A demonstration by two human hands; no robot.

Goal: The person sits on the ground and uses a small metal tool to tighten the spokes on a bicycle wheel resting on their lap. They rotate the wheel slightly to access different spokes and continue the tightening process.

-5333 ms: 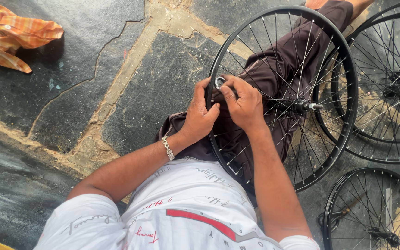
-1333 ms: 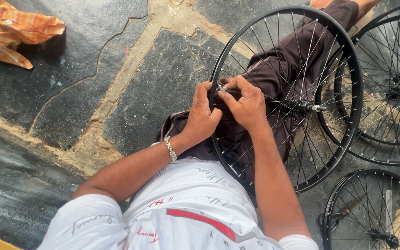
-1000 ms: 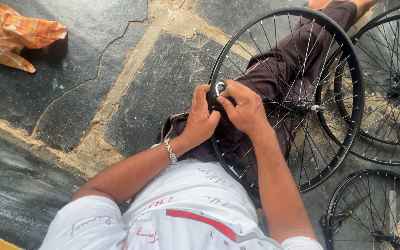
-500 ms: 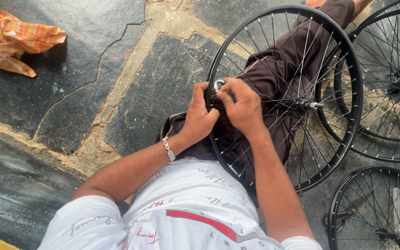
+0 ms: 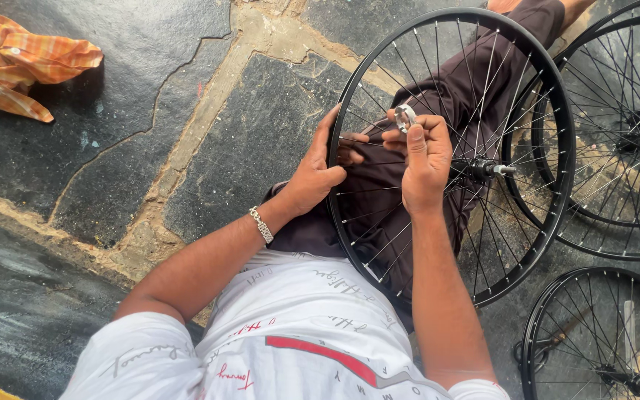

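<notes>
A black spoked bicycle wheel [image 5: 557, 111] lies across my lap, its hub and axle [image 5: 483, 169] at the centre. My left hand [image 5: 318, 172] grips the wheel's rim at its left side, fingers curled in among the spokes. My right hand [image 5: 424, 155] is raised just above the spokes and pinches a small round silver spoke tool [image 5: 405, 116] between thumb and fingers. A metal bracelet [image 5: 261, 224] circles my left wrist.
A second black wheel [image 5: 624, 237] lies at the right, partly under the first, and a third wheel [image 5: 550, 326] sits at the lower right. An orange checked cloth [image 5: 24, 63] lies crumpled at the top left. The ground is dark stone slabs with sandy joints.
My right hand has lifted off the rim with the silver tool and now holds it clear of my left hand. My left hand stays on the rim.
</notes>
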